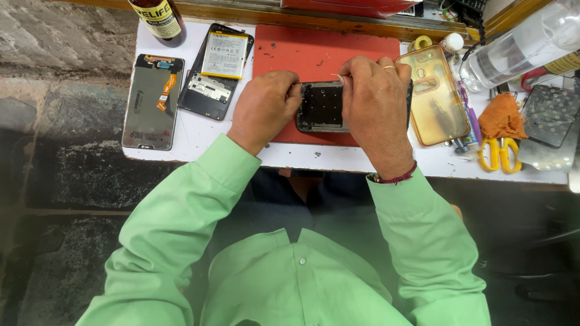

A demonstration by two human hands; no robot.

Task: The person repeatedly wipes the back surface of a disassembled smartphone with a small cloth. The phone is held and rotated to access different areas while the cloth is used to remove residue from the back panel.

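Note:
A dark phone frame [321,107] lies on a red work mat [314,54] on a white table. My left hand [263,108] grips its left edge with thumb and fingers closed. My right hand [376,108] covers the frame's right part and pinches something small and pale at its top edge; what it is I cannot tell. Both arms wear light green sleeves.
Left of the mat lie a phone screen panel [151,102] with an orange flex cable and an opened phone body with a white battery [217,69]. A yellowish clear case [432,96], yellow-handled scissors [498,154], an orange cloth [502,118], a clear plastic bottle [519,45] and a dark bottle [158,21] stand around.

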